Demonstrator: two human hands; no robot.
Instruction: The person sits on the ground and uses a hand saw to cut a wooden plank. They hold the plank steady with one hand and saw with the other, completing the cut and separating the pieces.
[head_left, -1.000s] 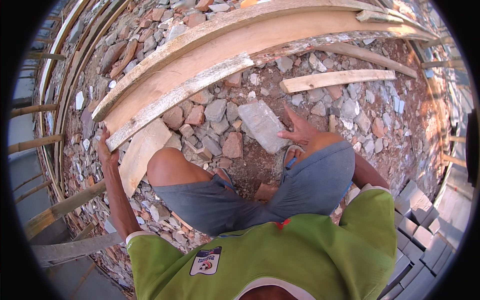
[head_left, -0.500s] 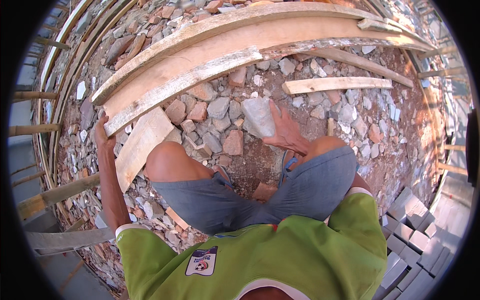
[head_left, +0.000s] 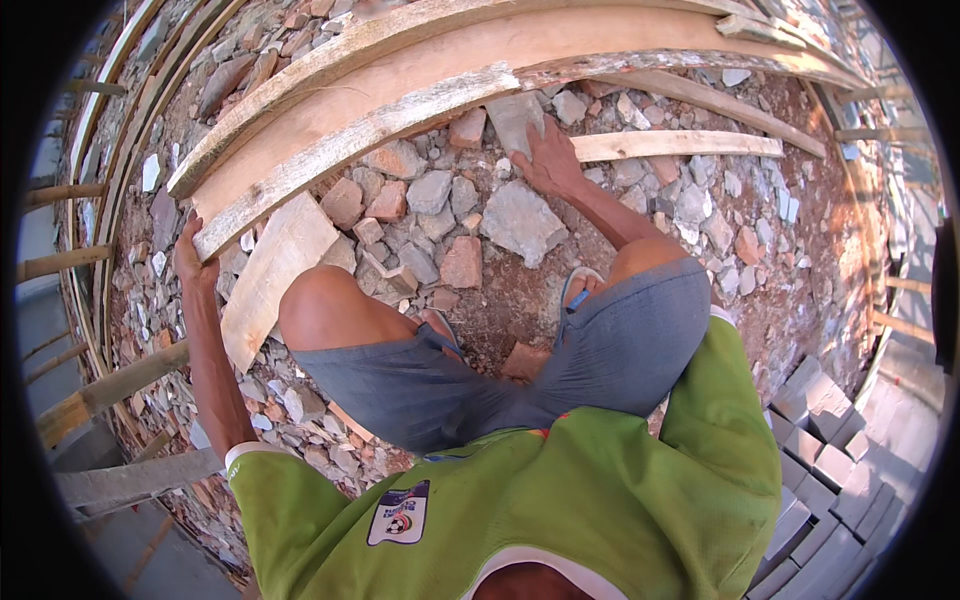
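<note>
My left hand (head_left: 192, 255) is closed on the near left end of a long wooden trough (head_left: 420, 92), a wide board with raised timbers along its edges. The trough lies across the rubble in front of me, bowed by the lens. My right hand (head_left: 550, 162) reaches forward and grips a flat grey chunk of masonry (head_left: 513, 118), held against the trough's near edge. The chunk's far end meets that edge, and I cannot tell whether it goes underneath. A rough grey lump of rubble (head_left: 522, 222) lies nearer me, below my right wrist.
Broken brick and stone (head_left: 405, 215) cover the ground around my feet. A short batten (head_left: 680, 146) lies right of my right hand, and a loose plank (head_left: 280, 270) slants beside my left knee. Grey blocks (head_left: 830, 470) are stacked at lower right; poles (head_left: 110, 390) jut in from the left.
My right hand has moved forward from near my feet to the trough's near edge with the flat masonry chunk. A rough lump now shows where it was. My left hand keeps its hold.
</note>
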